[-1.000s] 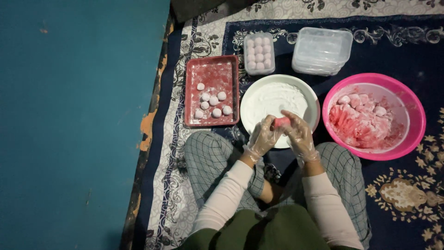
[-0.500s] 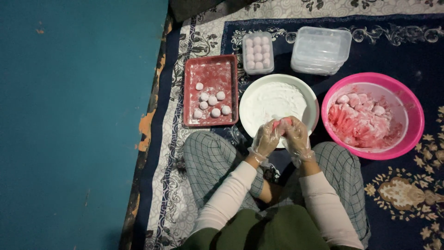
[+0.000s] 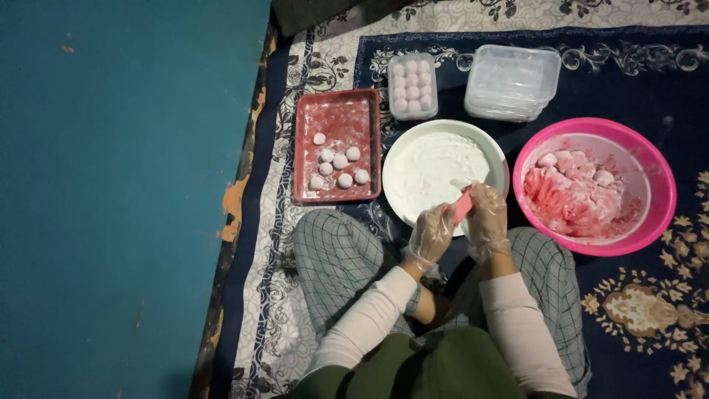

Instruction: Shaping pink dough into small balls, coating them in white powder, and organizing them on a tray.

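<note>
Hands have slid a bit right; left hand [image 3: 430,233] and right hand [image 3: 485,216] both pinch pink dough [image 3: 462,205], probably flattened. Seven balls on tray [image 3: 337,118], plenty left in basin [image 3: 657,174].

Held piece: a small flat pink slab of soft dough [image 3: 462,205], tilted on edge, pinched between two clear-gloved hands.
Place: just over the near rim of the round white flour-filled bowl [image 3: 413,148].

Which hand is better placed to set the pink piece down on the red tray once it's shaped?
Probably the left hand: it is on the side of the red tray. The right hand would have to cross over. Both hold the pink piece.
</note>
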